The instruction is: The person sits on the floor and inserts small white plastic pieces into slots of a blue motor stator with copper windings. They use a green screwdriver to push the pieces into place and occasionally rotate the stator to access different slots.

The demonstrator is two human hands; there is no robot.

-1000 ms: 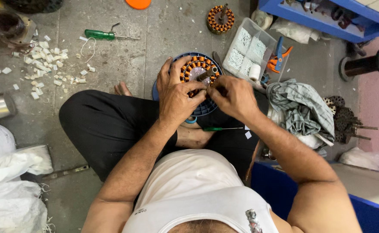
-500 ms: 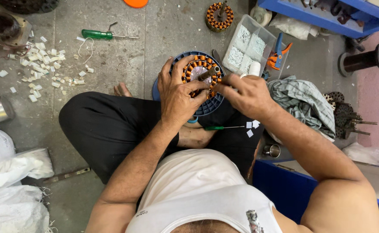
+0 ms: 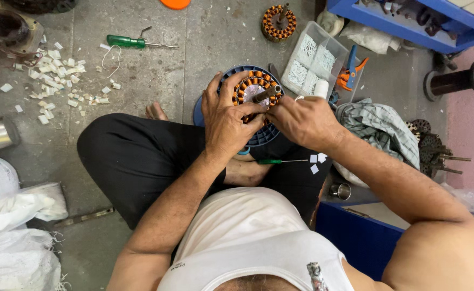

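A round motor stator (image 3: 256, 89) with copper coils and a steel shaft lies on a blue round plastic base (image 3: 264, 134) over my crossed legs. My left hand (image 3: 227, 119) grips the stator from its left side, fingers spread over the coils. Pinched at the stator's right edge, close to the shaft, is my right hand (image 3: 304, 121); what its fingertips hold is too small to see. A thin green-handled tool (image 3: 277, 161) lies on my leg just below both hands, beside small white paper squares (image 3: 317, 160).
A clear box of white paper slips (image 3: 315, 62) and orange-handled cutters (image 3: 350, 73) sit beyond the stator. A second wound stator (image 3: 278, 21), a green screwdriver (image 3: 134, 42), scattered white scraps (image 3: 53, 81), a grey cloth (image 3: 380, 132), a wire spool (image 3: 455, 81) and white sacks (image 3: 10, 231) surround me.
My right hand has drawn in slightly toward the stator's edge. The left hand keeps its grip on the stator, which has barely moved.
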